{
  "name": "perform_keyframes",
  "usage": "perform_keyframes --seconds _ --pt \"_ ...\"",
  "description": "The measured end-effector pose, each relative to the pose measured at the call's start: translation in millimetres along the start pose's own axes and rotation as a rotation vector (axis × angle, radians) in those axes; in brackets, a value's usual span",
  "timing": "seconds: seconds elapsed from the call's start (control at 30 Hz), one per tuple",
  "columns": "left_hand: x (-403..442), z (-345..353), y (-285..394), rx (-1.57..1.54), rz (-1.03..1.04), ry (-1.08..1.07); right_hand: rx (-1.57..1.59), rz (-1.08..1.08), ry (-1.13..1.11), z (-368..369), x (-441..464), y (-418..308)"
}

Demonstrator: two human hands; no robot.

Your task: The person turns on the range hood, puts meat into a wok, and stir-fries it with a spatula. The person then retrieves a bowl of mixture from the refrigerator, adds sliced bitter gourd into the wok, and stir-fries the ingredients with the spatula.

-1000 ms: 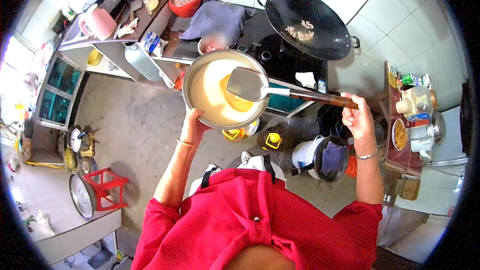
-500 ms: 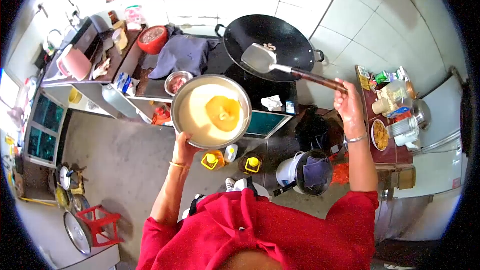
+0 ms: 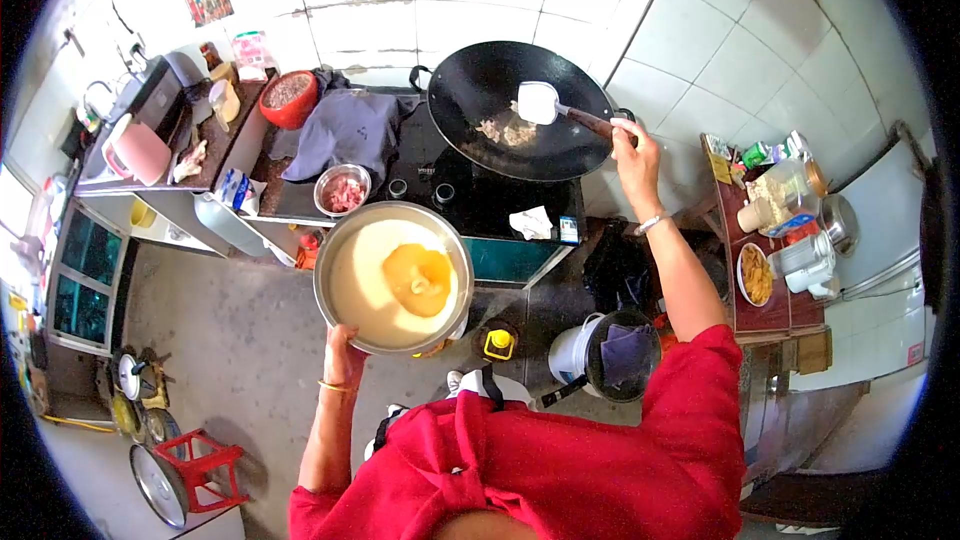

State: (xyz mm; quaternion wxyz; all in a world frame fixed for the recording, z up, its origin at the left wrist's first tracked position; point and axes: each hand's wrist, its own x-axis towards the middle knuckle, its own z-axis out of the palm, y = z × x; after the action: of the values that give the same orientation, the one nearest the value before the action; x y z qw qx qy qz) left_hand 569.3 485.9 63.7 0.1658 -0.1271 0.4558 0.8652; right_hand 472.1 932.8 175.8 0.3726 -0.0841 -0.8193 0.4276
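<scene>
My left hand [image 3: 345, 352] grips the near rim of a steel bowl [image 3: 343, 332], which holds pale yellow liquid with a deeper yellow pool, perhaps egg, in it. The bowl is held in front of the stove's edge. My right hand [image 3: 636, 162] is closed round the dark wooden handle of a wok spatula [image 3: 538, 103]. The spatula's pale metal blade is inside the black wok [image 3: 470, 90], close to a small heap of cooked meat pieces [image 3: 508, 131]. The wok sits on the black stove [image 3: 425, 165], its far-left handle showing.
A small bowl of raw meat [image 3: 343, 190], a dark cloth [image 3: 345, 135] and a red bowl [image 3: 288, 100] stand left of the wok. Crumpled tissue [image 3: 531, 223] lies at the stove's front edge. On the floor are a white bucket [image 3: 568, 355] and an oil jug [image 3: 498, 344].
My right hand has swung the spatula from above the wok's near rim down into it, beside the meat. The steel bowl has moved slightly left and toward me in view.
</scene>
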Motion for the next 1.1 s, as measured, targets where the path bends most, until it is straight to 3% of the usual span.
perform_keyframes --seconds 0.03,0.1,0.3,0.5,0.63,0.83,1.1 --pt "-2 -3 0 -0.030 0.013 0.010 0.001 0.001 -0.001 0 3 0" --pt "-6 -11 -1 -0.033 0.031 0.036 0.213 0.323 0.057 -3 9 2" --pt "-13 -19 5 -0.016 0.063 0.047 0.413 0.621 0.135 -20 6 -6" --pt "1 -25 4 0.029 0.032 0.054 0.725 0.786 0.087 -52 -21 -1" --pt "5 -10 13 0.073 0.014 0.039 0.846 0.835 -0.058 -67 -50 -22" --pt "11 -2 19 0.101 0.040 -0.011 0.656 0.736 -0.211 -63 -100 -97" --pt "3 1 25 0.202 0.091 -0.011 0.361 0.326 -0.451 -44 -117 -153"
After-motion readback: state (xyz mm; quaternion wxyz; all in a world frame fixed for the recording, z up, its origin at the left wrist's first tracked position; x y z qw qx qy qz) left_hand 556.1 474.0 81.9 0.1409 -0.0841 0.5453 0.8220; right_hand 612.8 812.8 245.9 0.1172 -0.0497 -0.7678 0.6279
